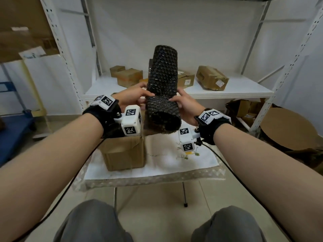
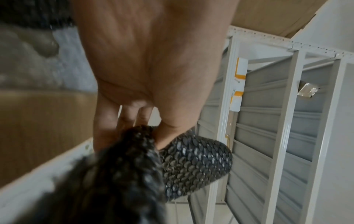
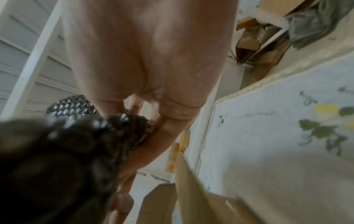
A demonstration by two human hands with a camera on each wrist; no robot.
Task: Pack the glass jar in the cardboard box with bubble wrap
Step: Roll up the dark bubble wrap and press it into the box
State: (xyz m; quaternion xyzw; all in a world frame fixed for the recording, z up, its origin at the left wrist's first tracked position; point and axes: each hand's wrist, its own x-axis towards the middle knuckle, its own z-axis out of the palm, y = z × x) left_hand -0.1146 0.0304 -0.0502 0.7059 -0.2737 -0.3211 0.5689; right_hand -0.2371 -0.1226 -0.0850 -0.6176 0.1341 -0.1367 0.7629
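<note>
Nearest to me were my own knees [image 1: 97,222] in grey trousers, and past them the little folding table [image 1: 153,180] with a white cloth [image 1: 174,161] on it, some yellow and green embroidery near its right side. The cardboard box [image 1: 125,154] sat on the left part of that cloth, open at the top, right under my left wrist.

Just beyond the box I had the bubble wrap [image 1: 162,95] up in the air, above the table. It was the dark kind, bent so the near part curled into a roll pointing back at me while the far part stood up tall like a flap. My left hand [image 1: 132,96] gripped it from the left, thumb over the front at the bend and fingers behind it. My right hand [image 1: 185,105] held the right edge the same way, thumb on the near face, fingers curled round the back. So both hands were clamped on the wrap, one each side, with the roll between them.

Couldn't actually see the glass jar anywhere, so no idea whether it was inside the roll.

Further back was the white shelf [image 1: 227,89] with a few battered cardboard boxes [image 1: 211,77] lying on it.
</note>
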